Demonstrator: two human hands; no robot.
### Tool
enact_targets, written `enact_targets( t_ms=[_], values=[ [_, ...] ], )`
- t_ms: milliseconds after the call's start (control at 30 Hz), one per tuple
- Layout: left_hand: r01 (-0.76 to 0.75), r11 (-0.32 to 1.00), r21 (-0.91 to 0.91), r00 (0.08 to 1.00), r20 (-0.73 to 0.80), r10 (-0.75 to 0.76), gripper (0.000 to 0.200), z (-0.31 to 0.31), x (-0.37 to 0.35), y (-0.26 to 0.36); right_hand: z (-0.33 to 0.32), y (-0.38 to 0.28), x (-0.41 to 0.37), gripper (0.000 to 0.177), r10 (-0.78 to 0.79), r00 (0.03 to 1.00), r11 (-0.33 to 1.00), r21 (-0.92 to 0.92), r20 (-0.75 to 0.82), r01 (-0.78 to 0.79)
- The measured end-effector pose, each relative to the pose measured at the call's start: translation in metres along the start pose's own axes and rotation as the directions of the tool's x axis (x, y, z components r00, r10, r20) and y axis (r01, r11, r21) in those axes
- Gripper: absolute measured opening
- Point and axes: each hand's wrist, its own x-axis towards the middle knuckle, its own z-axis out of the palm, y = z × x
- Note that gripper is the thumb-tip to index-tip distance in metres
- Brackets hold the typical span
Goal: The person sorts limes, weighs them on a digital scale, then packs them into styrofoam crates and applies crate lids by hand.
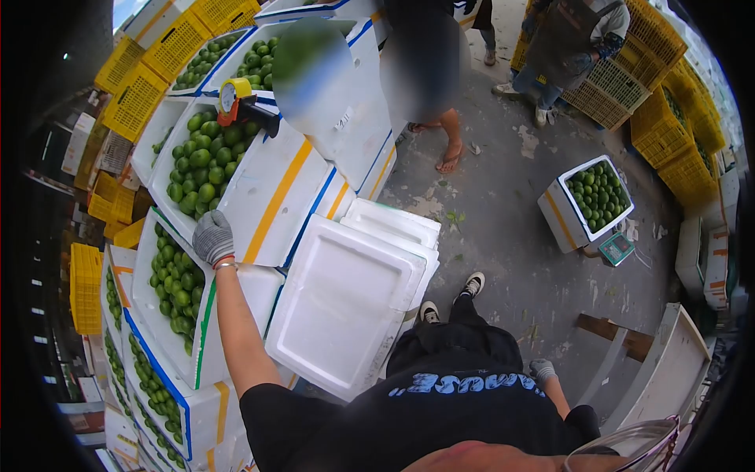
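Observation:
My left hand (214,237), in a grey knitted glove, has its fingers curled over the rim of a white foam box (271,193) with a yellow tape stripe. Smooth green oval fruit (203,167) fills the open part of that box. A tape dispenser (242,108) with a yellow roll sits at its far end. Just below the hand is another open foam box (204,326) of green fruit, edged in green tape. My right hand (543,370), also gloved, hangs low by my side with loose fingers and nothing visible in it.
Stacked white foam lids (346,303) lie before me. On the floor at right, a filled foam box (557,216) stands beside a scale display (616,248). Yellow crates (680,130) line the right and left sides. Two people (568,51) stand ahead; a wooden frame (657,370) is at lower right.

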Motion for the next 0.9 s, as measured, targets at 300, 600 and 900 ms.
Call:
enact_targets(
  t_ms=[300, 600, 900],
  values=[
    [0.11, 0.994, -0.001, 0.97, 0.22, -0.107, 0.044, 0.01, -0.003, -0.004, -0.015, -0.043, -0.027, 0.035, 0.175, 0.979, 0.982, -0.053, -0.103, -0.181],
    [0.297, 0.954, 0.047, 0.905, 0.304, -0.296, 0.045, 0.01, 0.004, 0.003, -0.032, -0.035, -0.007, 0.035, 0.279, 0.958, 0.934, -0.251, 0.069, -0.254],
    [0.341, 0.94, 0.017, 0.93, -0.151, -0.335, 0.036, 0.045, 0.066, 0.104, -0.157, -0.093, 0.113, 0.032, 0.188, 0.977, 0.971, 0.165, -0.099, -0.17]
  ],
)
